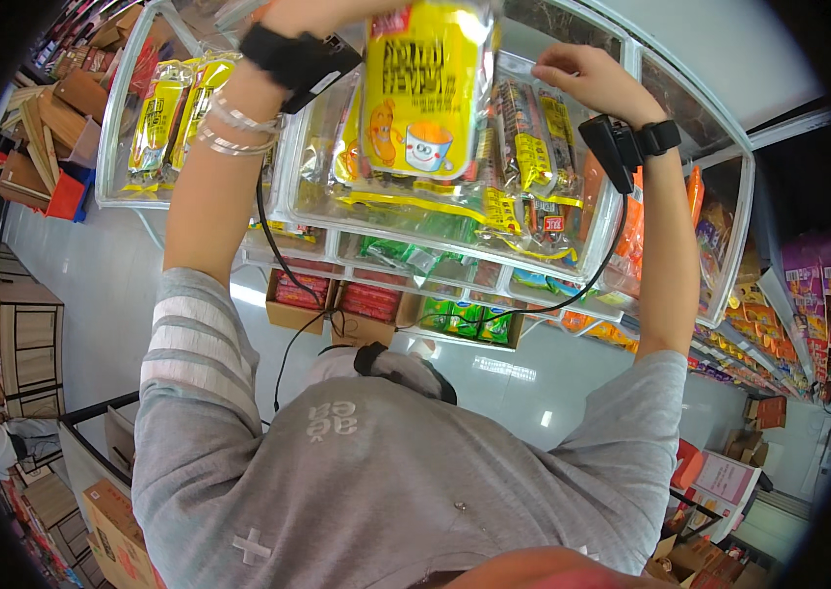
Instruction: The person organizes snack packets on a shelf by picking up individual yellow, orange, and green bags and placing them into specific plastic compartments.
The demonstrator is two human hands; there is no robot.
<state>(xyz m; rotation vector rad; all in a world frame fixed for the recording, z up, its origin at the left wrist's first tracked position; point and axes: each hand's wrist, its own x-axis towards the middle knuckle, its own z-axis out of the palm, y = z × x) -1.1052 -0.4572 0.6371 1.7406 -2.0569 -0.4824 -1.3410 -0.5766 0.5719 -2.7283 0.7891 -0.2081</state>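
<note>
A yellow snack package (423, 96) with cartoon figures and writing is held up over a clear display bin. My left hand (320, 13) meets its upper edge; the fingers are cut off by the top of the picture. To the right, my right hand (592, 77) hovers above the bin, loosely curled with thumb and forefinger apart, holding nothing. Below it lie dark snack packs with yellow labels (533, 140). More yellow packages (158, 121) stand in the left compartment. The clear bin's front rim (415, 228) runs under the held package.
Lower bins hold green packets (401, 250). On the floor are cardboard boxes of red packs (368, 302) and green packs (463, 316). Black cables (268, 235) hang from both wrist devices. Stocked shelves (761, 324) line the right; a person (0, 445) is at far left.
</note>
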